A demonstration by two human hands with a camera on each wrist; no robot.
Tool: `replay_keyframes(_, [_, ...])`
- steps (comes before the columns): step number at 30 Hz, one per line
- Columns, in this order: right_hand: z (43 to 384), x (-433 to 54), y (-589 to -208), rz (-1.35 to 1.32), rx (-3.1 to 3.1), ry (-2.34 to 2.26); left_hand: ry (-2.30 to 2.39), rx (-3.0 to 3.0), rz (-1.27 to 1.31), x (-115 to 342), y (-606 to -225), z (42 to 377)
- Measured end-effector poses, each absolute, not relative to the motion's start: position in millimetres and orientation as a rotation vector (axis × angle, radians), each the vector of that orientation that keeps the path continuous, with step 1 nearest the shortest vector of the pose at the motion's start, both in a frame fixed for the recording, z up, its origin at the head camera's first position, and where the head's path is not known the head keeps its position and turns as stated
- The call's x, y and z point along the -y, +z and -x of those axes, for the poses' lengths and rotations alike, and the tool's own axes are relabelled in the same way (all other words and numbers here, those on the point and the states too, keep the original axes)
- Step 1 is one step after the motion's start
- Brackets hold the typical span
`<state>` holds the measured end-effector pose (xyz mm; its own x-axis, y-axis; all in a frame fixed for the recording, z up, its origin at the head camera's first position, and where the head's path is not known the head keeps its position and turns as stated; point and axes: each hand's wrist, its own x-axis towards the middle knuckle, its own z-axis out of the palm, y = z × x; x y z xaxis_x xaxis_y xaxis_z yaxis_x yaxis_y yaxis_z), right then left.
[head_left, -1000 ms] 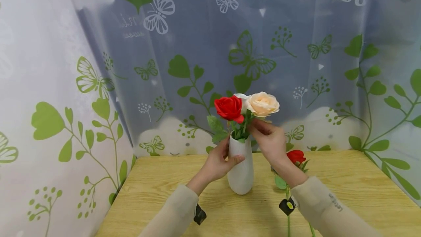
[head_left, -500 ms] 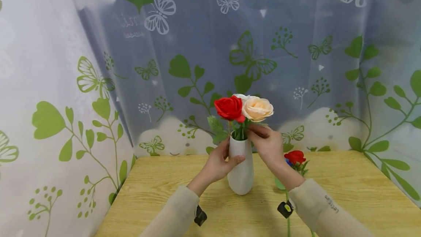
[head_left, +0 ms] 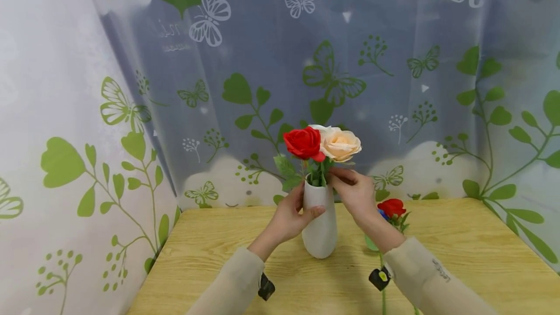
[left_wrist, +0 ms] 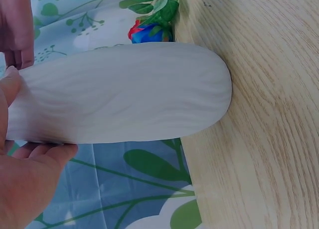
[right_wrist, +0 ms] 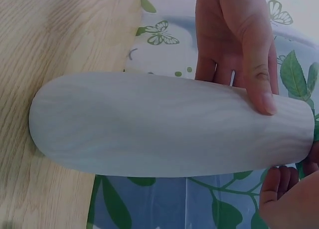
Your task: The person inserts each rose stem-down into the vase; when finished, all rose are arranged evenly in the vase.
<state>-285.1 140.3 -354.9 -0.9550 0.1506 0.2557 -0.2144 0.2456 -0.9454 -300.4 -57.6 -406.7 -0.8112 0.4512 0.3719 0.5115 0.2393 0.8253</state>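
A white vase (head_left: 320,232) stands upright on the table, and my left hand (head_left: 286,215) grips its upper part, thumb across the front. In the vase are a red rose (head_left: 303,143), a peach rose (head_left: 342,145) and a white flower (head_left: 318,129) partly hidden behind them. At the right of the vase mouth, my right hand (head_left: 356,196) pinches the peach rose's stem below the bloom; the fingertips are partly hidden. The right wrist view has the vase (right_wrist: 164,124) lying across the picture, with curled right fingers (right_wrist: 284,181) by its rim.
Right of the vase, another red rose (head_left: 392,207) and a blue rose (left_wrist: 152,34) lie on the wooden table (head_left: 227,237), partly behind my right forearm. A printed curtain (head_left: 262,38) hangs behind and along both sides.
My right hand has moved slightly left and down with the peach rose, bringing its bloom closer to the red one. Over the last half second little differs. The left hand stays on the vase.
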Motion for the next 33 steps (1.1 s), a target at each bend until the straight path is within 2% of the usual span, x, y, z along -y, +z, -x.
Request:
replay_keyframes(14, [273.3, -166.5, -355.1, -0.146, 2.194, 1.902, -1.635, 2.461, 0.922, 56.8, -408.4, 303.4])
replay_keyframes(25, [278.8, -228.9, -373.6, -0.091, 2.259, 1.808, -1.636, 2.484, 0.892, 57.3, -409.1, 304.5])
replay_keyframes(33, [275.3, -270.4, -393.6, -0.028, 2.243, 1.913, -1.67, 2.481, 0.89, 56.6, -410.1, 304.4])
